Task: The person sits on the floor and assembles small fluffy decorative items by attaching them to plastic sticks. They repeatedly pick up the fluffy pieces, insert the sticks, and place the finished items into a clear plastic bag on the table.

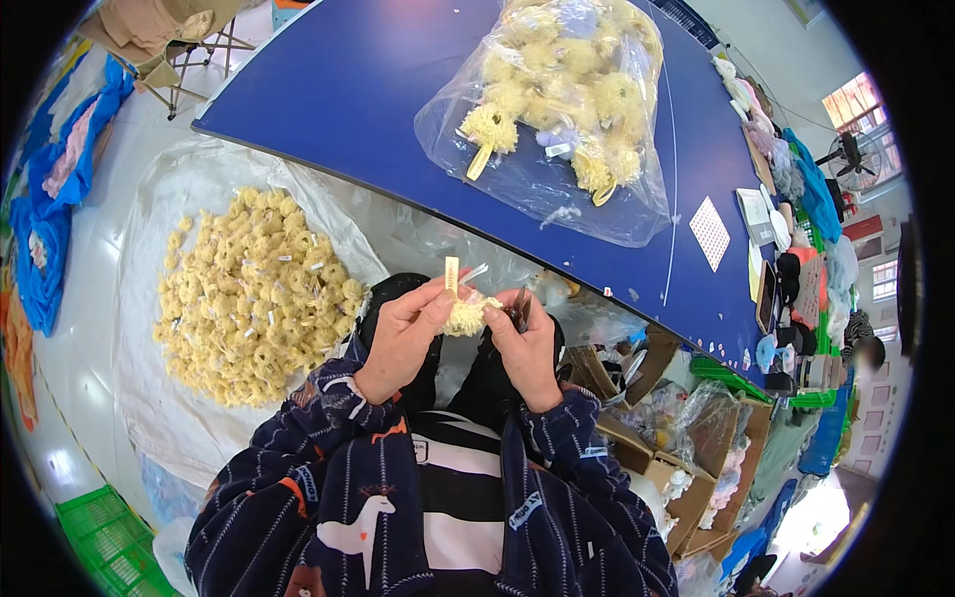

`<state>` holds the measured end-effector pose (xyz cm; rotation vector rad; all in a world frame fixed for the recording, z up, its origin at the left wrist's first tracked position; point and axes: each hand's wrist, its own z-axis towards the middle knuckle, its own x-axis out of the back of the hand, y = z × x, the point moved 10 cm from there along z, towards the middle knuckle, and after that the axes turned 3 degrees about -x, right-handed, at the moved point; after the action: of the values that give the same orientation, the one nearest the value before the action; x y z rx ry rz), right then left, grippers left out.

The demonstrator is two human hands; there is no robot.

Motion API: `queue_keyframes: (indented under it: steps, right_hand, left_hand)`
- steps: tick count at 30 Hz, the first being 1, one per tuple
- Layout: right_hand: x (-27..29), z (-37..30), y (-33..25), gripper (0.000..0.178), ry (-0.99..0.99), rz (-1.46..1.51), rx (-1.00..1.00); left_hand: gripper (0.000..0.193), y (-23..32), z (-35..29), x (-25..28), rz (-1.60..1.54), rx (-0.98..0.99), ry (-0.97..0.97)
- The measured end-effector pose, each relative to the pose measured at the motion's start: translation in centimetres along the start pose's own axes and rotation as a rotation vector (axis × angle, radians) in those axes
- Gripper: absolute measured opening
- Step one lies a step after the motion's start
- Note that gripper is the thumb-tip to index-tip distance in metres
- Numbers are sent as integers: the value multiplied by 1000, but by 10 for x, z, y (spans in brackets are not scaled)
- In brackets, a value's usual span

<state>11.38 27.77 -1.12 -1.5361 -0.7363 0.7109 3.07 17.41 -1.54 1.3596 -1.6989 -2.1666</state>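
Between my hands, above my lap, is a small yellow fluffy plush piece (464, 317) with a pale yellow strap and white label strips standing up from it. My left hand (406, 333) pinches its left side near the strap. On the other side, the thumb of my right hand (524, 348) presses the piece's right edge. A dark, narrow tool, which looks like thread snips (519, 306), is tucked in the right hand's fingers; its far part is hidden. To my left lies a big heap of similar yellow plush pieces (254, 298) on a white sheet (144, 269).
Ahead is a blue table (348, 95) bearing a clear plastic bag (637, 214) of yellow plush pieces. A dotted white sticker sheet (709, 235) lies right of the bag. Cardboard boxes (701, 497) stand at my right, a green crate (109, 537) at lower left, a folding chair (164, 45) beyond.
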Motion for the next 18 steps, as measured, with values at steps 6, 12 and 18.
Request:
queue_keyframes:
  steps: [6, 12, 18]
  right_hand:
    - [-3, -9, 7, 19, 25, 129, -54]
    - [2, -4, -33, 19, 1, -140, 117]
    - [-10, -9, -44, 13, -42, -256, 312]
  left_hand:
    - [27, -8, -3, 8, -107, -13, 89]
    - [21, 15, -5, -7, 325, -134, -56]
    - [19, 23, -8, -15, 484, -286, -64]
